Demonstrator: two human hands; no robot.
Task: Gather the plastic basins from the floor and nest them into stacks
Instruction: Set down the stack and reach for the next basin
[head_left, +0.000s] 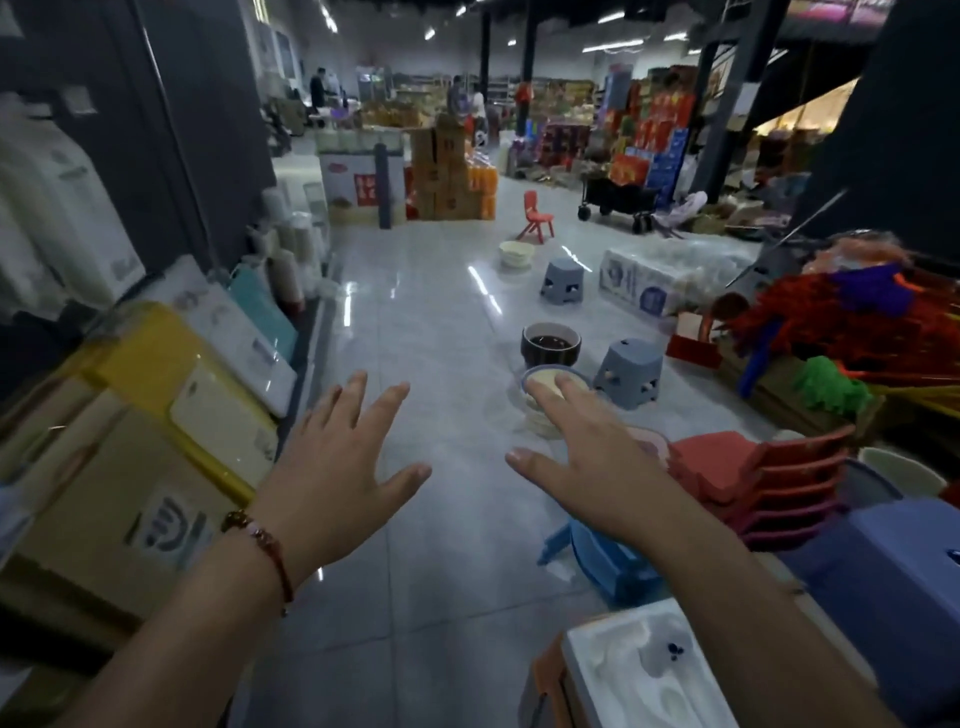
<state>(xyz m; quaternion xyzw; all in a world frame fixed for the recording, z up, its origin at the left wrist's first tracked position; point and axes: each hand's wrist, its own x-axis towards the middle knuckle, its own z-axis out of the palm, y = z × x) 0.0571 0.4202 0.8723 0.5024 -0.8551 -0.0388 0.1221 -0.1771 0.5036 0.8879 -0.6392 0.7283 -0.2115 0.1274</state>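
- Both your hands are out in front of you with nothing in them: the left hand (337, 462) has its fingers (387, 402) spread and straight, and the right hand (587, 457) is likewise flat and released, reaching towards 1 o'clock.
- The nearest stack of basins (540, 410), pale cream bowls with a blue-rimmed one on top, sits on the floor (441, 332) at 1 o'clock. Your right fingertips overlap it in view, but you cannot tell from here whether they touch it or hang short of it.
- Just beyond it, still at 1 o'clock, stands a dark basin (550, 345), upright, rim up. Farther down the aisle at 12 o'clock a cream basin (516, 253) sits near a small red chair (535, 215).
- The basins lie in a loose line along the aisle, so it looks sensible to work outward from the nearest. Being rim-up already, they should nest without turning.
- Two grey stools (628, 374) stand just beside the basins at 2 o'clock; keep your reach clear of them.
- Judging by the open palms, you are at the approach, with no grasp begun. Two hands on opposite rims would likely keep a stack from tipping.
- Stacked red chairs (753, 478) and a blue stool (608, 561) crowd your right at 4 o'clock; boxed goods (130, 467) line the left at 9 o'clock.
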